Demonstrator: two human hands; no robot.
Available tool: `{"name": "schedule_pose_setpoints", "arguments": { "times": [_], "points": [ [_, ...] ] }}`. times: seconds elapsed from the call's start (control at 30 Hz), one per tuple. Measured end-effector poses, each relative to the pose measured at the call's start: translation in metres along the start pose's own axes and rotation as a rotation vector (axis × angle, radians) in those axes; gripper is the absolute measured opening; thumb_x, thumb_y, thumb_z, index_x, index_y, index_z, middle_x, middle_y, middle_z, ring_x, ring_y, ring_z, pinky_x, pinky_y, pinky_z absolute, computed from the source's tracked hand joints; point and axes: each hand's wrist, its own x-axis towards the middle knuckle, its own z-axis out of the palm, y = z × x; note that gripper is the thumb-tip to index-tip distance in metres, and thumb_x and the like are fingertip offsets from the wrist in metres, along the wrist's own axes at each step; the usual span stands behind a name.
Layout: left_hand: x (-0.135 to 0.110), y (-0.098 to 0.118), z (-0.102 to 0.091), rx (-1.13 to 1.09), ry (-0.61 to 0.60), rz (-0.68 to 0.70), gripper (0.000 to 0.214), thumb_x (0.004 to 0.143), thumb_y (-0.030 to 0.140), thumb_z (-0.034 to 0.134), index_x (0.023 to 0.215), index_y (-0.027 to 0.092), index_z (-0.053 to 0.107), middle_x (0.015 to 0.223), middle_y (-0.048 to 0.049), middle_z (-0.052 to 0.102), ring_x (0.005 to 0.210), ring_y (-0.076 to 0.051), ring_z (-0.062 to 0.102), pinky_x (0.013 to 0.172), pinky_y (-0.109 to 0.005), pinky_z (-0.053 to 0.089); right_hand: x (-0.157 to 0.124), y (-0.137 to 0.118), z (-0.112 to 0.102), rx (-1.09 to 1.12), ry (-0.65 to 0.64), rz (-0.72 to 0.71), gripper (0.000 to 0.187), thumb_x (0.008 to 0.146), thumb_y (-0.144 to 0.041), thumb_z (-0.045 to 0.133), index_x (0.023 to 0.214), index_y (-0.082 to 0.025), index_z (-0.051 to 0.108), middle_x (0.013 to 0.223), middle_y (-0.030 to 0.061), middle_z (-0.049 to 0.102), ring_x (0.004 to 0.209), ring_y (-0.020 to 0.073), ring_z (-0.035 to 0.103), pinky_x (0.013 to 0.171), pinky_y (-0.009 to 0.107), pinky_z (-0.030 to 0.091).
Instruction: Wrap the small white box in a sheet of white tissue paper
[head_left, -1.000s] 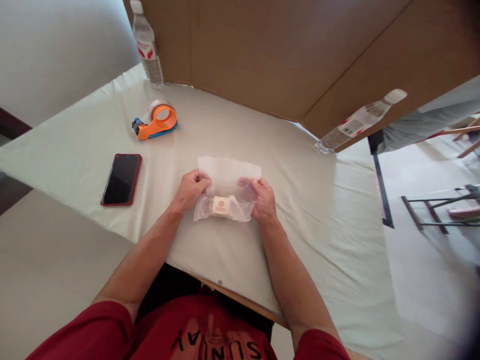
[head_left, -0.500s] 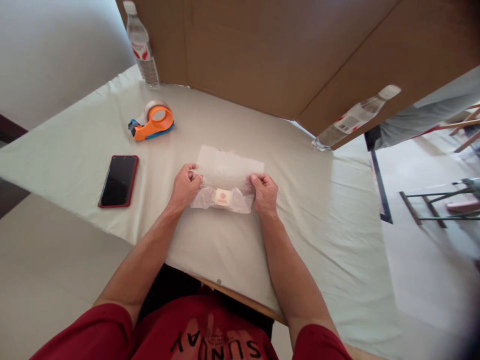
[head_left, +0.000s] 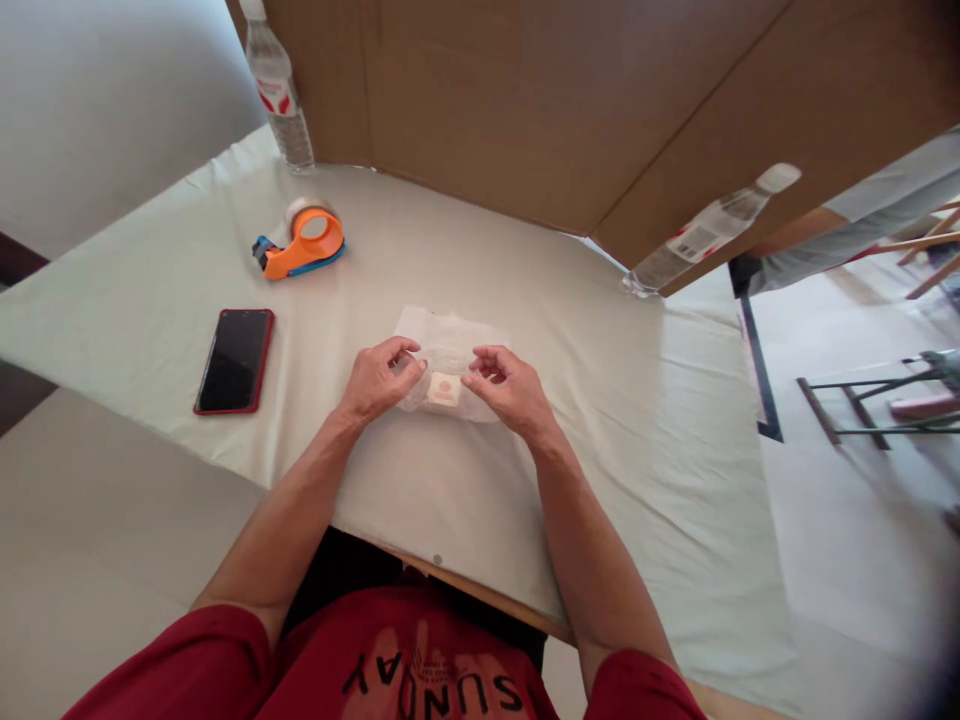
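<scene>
A small cream box (head_left: 444, 390) with a reddish print lies on a translucent white sheet of bubble wrap (head_left: 442, 328) in front of me. The wrap spreads behind the box and bunches up at both its sides. My left hand (head_left: 381, 380) is at the left side, fingers curled with the wrap between thumb and forefinger. On the other side, my right hand (head_left: 511, 390) has its thumb by the box's right edge and its fingers bent around the wrap there. Parts of the wrap are hidden under both hands.
An orange and blue tape dispenser (head_left: 304, 243) and a red-cased phone (head_left: 235, 361) lie on the left of the cloth-covered table (head_left: 637, 480). Two water bottles, one left (head_left: 279, 100) and one right (head_left: 709, 235), stand by a large cardboard panel (head_left: 480, 100). A person's arm shows beyond it.
Both hands have moved inward from the wrap's outer edges to close beside the box. The wrap's sides have come in, and its raised back part has sunk lower.
</scene>
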Motion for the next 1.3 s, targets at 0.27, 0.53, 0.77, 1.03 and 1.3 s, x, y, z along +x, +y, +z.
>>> {"name": "schedule_pose_setpoints", "arguments": {
  "times": [0.27,0.53,0.77,1.03,1.3],
  "points": [
    [0.003,-0.001,-0.030,-0.471,-0.476,-0.184,0.046,0.086,0.058,0.055,0.091,0.014,0.067,0.047,0.0016,0.057,0.048,-0.016,0.060,0.058,-0.029,0.047,-0.029,-0.016,-0.029,0.058,-0.668,-0.035,0.023,0.086,-0.038,0.066,0.098,-0.020,0.075,0.090,0.0034,0.076,0.082,0.0164,0.067,0.076,0.028,0.050],
    [0.005,-0.008,-0.014,0.094,-0.354,-0.122,0.022,0.073,0.024,0.054,0.090,0.017,0.067,0.064,0.0031,0.058,0.058,-0.012,0.052,0.057,-0.025,0.040,-0.048,-0.009,-0.020,-0.115,-0.417,0.036,0.024,0.090,-0.037,0.058,0.098,-0.019,0.072,0.087,0.0038,0.074,0.075,0.0170,0.065,0.069,0.029,0.050],
    [0.005,-0.012,-0.011,0.337,-0.368,0.014,0.041,0.069,0.019,0.050,0.105,0.017,0.069,0.092,-0.0042,0.070,0.073,-0.017,0.060,0.072,-0.031,0.049,-0.014,0.003,0.023,-0.396,-0.213,-0.198,0.060,0.077,-0.037,0.071,0.133,-0.022,0.058,0.136,0.0126,0.064,0.123,0.0328,0.059,0.103,0.050,0.047],
    [0.004,-0.009,-0.006,0.413,-0.362,0.011,0.037,0.074,0.016,0.051,0.107,0.017,0.068,0.106,-0.0073,0.070,0.077,-0.018,0.062,0.079,-0.033,0.052,-0.045,0.046,-0.038,-0.437,0.113,-0.022,0.055,0.078,-0.045,0.069,0.125,-0.020,0.062,0.126,0.0145,0.069,0.116,0.0344,0.063,0.099,0.053,0.049],
    [0.003,-0.010,-0.005,0.423,-0.331,-0.001,0.031,0.076,0.019,0.055,0.104,0.019,0.069,0.104,-0.0060,0.071,0.080,-0.018,0.063,0.082,-0.034,0.052,-0.064,0.057,-0.067,-0.507,0.193,0.003,0.066,0.076,-0.050,0.070,0.131,-0.018,0.057,0.136,0.0184,0.062,0.128,0.0375,0.055,0.106,0.059,0.043]
  ]
}}
